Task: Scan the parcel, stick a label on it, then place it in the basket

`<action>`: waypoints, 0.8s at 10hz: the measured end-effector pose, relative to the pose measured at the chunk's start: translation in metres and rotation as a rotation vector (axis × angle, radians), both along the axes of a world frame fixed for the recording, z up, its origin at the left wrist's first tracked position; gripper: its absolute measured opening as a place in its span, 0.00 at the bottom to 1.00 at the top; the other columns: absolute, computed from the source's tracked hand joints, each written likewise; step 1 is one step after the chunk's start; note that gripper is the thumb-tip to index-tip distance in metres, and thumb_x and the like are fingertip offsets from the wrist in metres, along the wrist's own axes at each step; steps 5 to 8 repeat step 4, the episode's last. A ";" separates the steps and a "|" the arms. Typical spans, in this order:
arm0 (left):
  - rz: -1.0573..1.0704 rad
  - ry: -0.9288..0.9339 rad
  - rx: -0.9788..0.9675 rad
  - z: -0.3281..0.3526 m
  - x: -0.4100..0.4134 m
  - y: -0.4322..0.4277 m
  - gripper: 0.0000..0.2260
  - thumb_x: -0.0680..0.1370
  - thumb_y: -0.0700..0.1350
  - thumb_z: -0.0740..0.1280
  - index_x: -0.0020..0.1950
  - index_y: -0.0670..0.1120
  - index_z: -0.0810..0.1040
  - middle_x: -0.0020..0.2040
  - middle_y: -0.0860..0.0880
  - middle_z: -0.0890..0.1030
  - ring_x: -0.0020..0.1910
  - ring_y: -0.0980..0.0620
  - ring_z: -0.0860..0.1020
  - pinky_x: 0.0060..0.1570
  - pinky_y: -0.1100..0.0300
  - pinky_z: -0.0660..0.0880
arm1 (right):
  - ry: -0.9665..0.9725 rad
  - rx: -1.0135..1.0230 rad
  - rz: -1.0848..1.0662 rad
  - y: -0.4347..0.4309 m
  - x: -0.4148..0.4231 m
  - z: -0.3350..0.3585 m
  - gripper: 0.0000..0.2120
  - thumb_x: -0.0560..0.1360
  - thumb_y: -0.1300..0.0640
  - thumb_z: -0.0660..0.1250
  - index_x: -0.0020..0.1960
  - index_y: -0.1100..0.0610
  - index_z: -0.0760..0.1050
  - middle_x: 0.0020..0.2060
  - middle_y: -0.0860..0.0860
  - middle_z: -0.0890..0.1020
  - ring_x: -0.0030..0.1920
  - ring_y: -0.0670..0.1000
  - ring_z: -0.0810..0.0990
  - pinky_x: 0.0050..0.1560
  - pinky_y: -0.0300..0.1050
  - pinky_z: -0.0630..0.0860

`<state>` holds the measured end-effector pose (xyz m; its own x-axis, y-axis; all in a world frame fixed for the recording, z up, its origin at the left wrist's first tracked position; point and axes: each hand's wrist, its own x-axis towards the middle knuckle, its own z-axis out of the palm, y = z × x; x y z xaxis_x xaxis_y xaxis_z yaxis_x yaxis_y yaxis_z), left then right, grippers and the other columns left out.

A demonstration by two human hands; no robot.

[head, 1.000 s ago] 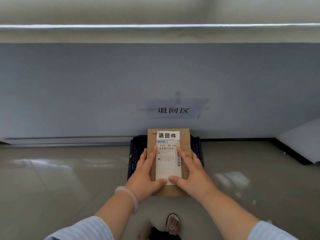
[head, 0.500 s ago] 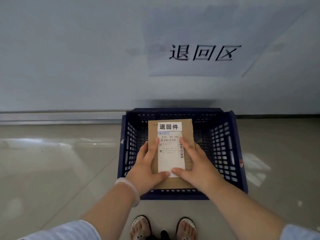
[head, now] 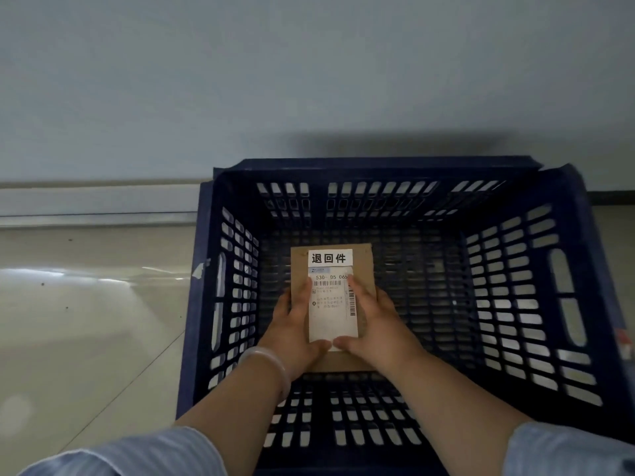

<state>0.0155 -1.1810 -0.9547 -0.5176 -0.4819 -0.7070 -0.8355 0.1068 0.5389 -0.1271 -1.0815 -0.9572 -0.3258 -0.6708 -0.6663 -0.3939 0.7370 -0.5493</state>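
A flat brown cardboard parcel (head: pixel 365 269) lies low inside the dark blue slatted basket (head: pixel 515 304), near its floor. A white label with black characters (head: pixel 330 258) sits on the parcel's top edge, above a white shipping slip with barcodes (head: pixel 331 310). My left hand (head: pixel 293 331) grips the parcel's left side, thumb on the slip's lower corner. My right hand (head: pixel 378 324) grips the right side the same way. Both forearms reach down over the basket's near wall. Whether the parcel touches the basket floor I cannot tell.
The basket stands on a glossy pale tiled floor (head: pixel 86 321) against a grey wall (head: pixel 240 80) with a light skirting strip (head: pixel 96 204). A bracelet (head: pixel 271 359) circles my left wrist. A torn sticker (head: pixel 201 269) marks the basket's left rim.
I have leaned in and lowered the parcel from above the basket's rim down into the basket. The basket now fills the view; the wall sign has gone out of sight.
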 end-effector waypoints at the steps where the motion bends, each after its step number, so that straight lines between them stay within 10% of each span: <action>1: -0.024 -0.004 -0.031 -0.010 0.001 -0.001 0.47 0.72 0.49 0.71 0.71 0.69 0.35 0.78 0.51 0.39 0.76 0.47 0.52 0.71 0.54 0.57 | 0.022 0.035 0.030 0.003 0.002 -0.011 0.54 0.67 0.46 0.75 0.67 0.23 0.32 0.78 0.51 0.48 0.76 0.53 0.57 0.72 0.52 0.64; 8: -0.045 -0.029 -0.216 0.049 -0.005 -0.008 0.44 0.73 0.52 0.70 0.74 0.64 0.38 0.79 0.52 0.42 0.77 0.44 0.50 0.73 0.46 0.57 | 0.279 0.004 -0.015 -0.007 -0.023 0.053 0.44 0.73 0.40 0.67 0.76 0.36 0.38 0.79 0.47 0.46 0.77 0.54 0.52 0.73 0.55 0.60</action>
